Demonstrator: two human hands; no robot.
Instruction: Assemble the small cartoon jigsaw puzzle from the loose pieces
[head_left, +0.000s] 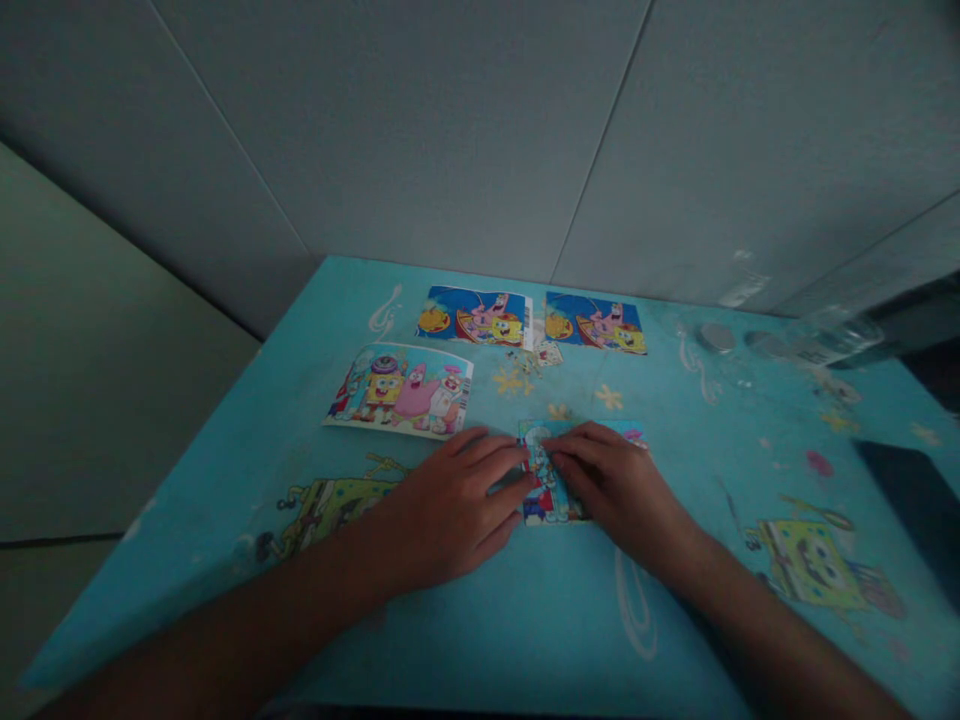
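A small cartoon picture lies flat near the middle of the blue patterned table. My left hand rests at its left edge, fingers apart and holding nothing. Over the picture's upper part is my right hand, its thumb and forefinger pressed together on the surface; whatever they may hold is too small to name. The hand covers much of the picture's right side. Up and to the left lies a larger card with matching cartoon figures, its edges slightly curled.
Two blue cartoon pictures, one on the left and one on the right, lie along the back, with small bits below them. Round lids and a clear plastic container stand back right. A dark flat object is at the right.
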